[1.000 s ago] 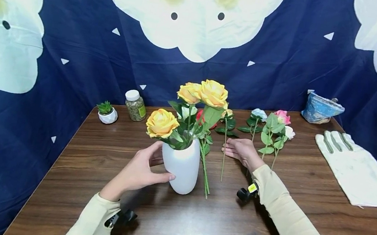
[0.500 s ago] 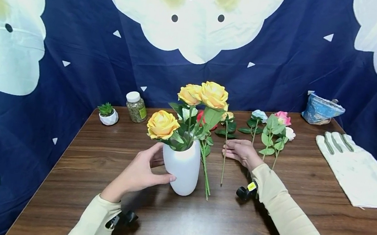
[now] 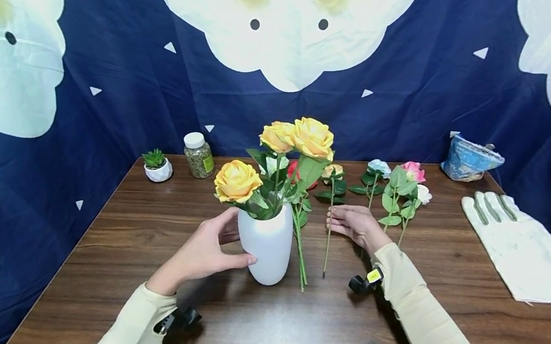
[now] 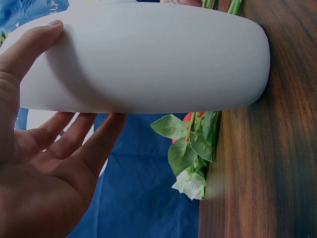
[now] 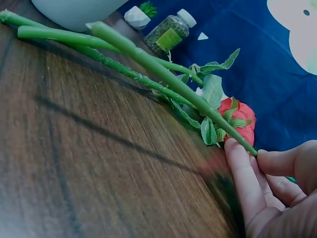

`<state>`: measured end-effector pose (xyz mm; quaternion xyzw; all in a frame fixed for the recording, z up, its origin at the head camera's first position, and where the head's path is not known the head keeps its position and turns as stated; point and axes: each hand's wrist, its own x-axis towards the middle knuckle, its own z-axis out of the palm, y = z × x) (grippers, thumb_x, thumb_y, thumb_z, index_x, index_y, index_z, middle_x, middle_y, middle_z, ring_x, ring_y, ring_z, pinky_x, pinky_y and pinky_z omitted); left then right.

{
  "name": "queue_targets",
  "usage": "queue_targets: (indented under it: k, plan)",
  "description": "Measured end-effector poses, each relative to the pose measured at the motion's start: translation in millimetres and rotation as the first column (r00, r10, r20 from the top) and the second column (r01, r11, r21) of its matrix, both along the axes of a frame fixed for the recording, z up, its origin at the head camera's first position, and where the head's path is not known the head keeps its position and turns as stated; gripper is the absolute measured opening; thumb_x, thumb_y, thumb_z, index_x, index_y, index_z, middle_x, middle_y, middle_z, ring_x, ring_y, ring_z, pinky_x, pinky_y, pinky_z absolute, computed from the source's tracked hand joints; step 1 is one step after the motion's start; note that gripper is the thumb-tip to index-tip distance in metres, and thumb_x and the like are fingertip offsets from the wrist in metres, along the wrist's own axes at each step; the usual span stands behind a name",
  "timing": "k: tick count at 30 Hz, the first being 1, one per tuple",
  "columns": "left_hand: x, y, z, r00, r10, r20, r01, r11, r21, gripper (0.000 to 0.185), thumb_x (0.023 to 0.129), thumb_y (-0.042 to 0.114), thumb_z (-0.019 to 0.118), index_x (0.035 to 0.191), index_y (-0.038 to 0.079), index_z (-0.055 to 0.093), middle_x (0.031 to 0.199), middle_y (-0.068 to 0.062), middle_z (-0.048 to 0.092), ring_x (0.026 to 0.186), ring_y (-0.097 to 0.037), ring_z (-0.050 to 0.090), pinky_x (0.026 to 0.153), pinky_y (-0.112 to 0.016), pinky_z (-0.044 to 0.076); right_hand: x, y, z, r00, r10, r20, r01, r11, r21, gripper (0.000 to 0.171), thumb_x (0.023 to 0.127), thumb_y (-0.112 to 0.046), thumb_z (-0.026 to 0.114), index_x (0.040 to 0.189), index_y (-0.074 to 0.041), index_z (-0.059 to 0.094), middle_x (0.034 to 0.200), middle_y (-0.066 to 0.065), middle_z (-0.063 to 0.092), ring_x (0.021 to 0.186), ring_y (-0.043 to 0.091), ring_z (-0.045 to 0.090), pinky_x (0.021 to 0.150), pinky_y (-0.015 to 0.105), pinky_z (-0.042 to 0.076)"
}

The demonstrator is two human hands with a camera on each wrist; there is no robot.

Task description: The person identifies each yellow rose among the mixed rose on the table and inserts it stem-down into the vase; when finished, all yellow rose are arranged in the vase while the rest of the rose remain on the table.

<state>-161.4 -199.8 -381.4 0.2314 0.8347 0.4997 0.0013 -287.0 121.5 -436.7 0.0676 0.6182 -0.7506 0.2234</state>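
Observation:
A white vase (image 3: 265, 246) stands on the table, holding several yellow roses (image 3: 313, 137). My left hand (image 3: 205, 250) grips its left side; in the left wrist view the thumb (image 4: 42, 42) lies on the near wall and the fingers reach under the far side. Right of the vase, my right hand (image 3: 356, 225) pinches the stem of a pale yellow rose (image 3: 333, 171) between thumb and fingers. The right wrist view has this green stem (image 5: 171, 79) raised off the wood, its shadow below. Two other stems (image 3: 300, 251) lie beside the vase; a red rose (image 5: 242, 121) shows behind them.
Blue, pink and white roses (image 3: 413, 172) lie farther right. White work gloves (image 3: 526, 251) and a blue bag (image 3: 470, 160) are at the right. A small potted succulent (image 3: 157, 167) and a jar (image 3: 199, 156) stand back left, before a blue cloth backdrop (image 3: 124, 88).
The pale yellow rose in my right hand has slid slightly toward me, its stem end now lower in the head view. My left hand and the vase stay in place.

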Motion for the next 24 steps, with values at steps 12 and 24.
queue_targets:
  k: [12, 24]
  plan:
    - [-0.3, 0.3, 1.3, 1.000, -0.003, -0.001, 0.003, 1.000, 0.005, 0.065, 0.080, 0.014, 0.089, 0.136, 0.005, 0.056, 0.126, -0.013, 0.069, 0.116, -0.028, 0.069, 0.100, -0.034, 0.058, 5.2, 9.9, -14.7, 0.994, -0.043, -0.102, 0.029, 0.990, -0.135, 0.041, 0.104, 0.006, 0.052, 0.140, 0.022, 0.043, 0.088, 0.005, 0.076, 0.081, 0.011, 0.075, 0.078, 0.024, 0.063]
    - [-0.2, 0.1, 0.9, 1.000, 0.000, 0.005, 0.000, 1.000, 0.003, 0.068, 0.081, 0.013, 0.088, 0.139, 0.004, 0.055, 0.129, -0.014, 0.068, 0.118, -0.030, 0.068, 0.101, -0.039, 0.058, 34.6, 7.1, 16.1, 0.978, -0.128, -0.167, 0.088, 0.970, -0.227, 0.035, 0.102, 0.012, 0.050, 0.085, -0.010, 0.071, 0.084, 0.003, 0.076, 0.078, 0.011, 0.075, 0.077, 0.023, 0.063]
